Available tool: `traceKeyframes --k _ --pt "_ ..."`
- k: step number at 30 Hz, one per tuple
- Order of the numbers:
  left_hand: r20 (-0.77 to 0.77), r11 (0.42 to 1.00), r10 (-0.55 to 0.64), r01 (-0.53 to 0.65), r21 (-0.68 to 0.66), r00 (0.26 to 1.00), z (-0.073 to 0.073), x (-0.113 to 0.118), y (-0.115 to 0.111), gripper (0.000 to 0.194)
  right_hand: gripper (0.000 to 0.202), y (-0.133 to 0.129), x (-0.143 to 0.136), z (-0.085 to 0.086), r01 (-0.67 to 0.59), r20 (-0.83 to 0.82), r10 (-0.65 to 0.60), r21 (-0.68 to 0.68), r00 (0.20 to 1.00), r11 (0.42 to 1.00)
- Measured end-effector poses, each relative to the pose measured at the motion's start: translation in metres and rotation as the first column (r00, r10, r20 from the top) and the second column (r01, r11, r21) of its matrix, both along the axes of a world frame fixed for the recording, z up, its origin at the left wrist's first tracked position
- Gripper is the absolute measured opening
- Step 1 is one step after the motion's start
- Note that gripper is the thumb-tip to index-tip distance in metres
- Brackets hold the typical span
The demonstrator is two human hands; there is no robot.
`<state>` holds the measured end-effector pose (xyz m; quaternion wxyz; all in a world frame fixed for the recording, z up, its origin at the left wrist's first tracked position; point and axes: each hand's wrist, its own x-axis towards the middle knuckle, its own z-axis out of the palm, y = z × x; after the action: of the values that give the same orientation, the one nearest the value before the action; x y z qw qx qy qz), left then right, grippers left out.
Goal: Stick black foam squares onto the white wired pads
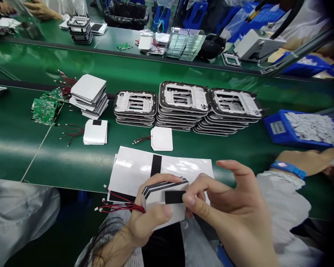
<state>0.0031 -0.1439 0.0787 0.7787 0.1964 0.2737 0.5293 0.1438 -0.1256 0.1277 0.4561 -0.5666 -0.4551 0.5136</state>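
My left hand [149, 218] is closed around a small stack of white panels [158, 217], tilted above the table's front edge. Thin red wires [122, 205] with white connectors trail from the stack's left side. A black strip [174, 197] lies across the top panel. Thumb and finger of my right hand [225, 211] pinch its right end, the other fingers raised. Beneath my hands lies a glossy white sheet [136, 167] with black strips. Just beyond it rests a single white panel [163, 139] with red wires.
Stacked black-and-white frames [183, 98] stand in a row behind. To the left are piled white panels [89, 89] and green circuit boards [46, 109]. A blue bin [278, 128] of small white parts stands right, near another person's hand [303, 161] with a blue wrist strap.
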Motion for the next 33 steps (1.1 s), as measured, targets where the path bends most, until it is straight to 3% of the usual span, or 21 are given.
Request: traceKeyframes --k 7,15,21,33 --pt "0.024 1.0 -0.015 0.015 0.013 1.0 0.0065 -0.0016 0.0024 0.037 0.058 0.0005 -0.0012 -0.0005 0.0 0.005 0.0 -0.044 1.0 0.999" --pt "0.003 1.0 0.008 -0.008 0.016 1.0 0.0021 -0.0007 0.0005 0.037 0.055 0.0012 -0.0028 -0.0003 -0.012 0.022 0.013 -0.043 1.0 0.999" --pt "0.015 0.991 -0.025 0.023 0.135 1.0 -0.0012 -0.0033 0.0006 0.036 0.052 0.0009 -0.005 0.0023 -0.003 0.019 0.004 -0.059 1.0 0.998" --pt "-0.003 0.994 -0.03 0.03 0.101 1.0 -0.0012 -0.0032 0.0013 0.035 0.05 0.0008 -0.0034 0.0007 -0.028 0.002 0.028 -0.085 1.0 0.996"
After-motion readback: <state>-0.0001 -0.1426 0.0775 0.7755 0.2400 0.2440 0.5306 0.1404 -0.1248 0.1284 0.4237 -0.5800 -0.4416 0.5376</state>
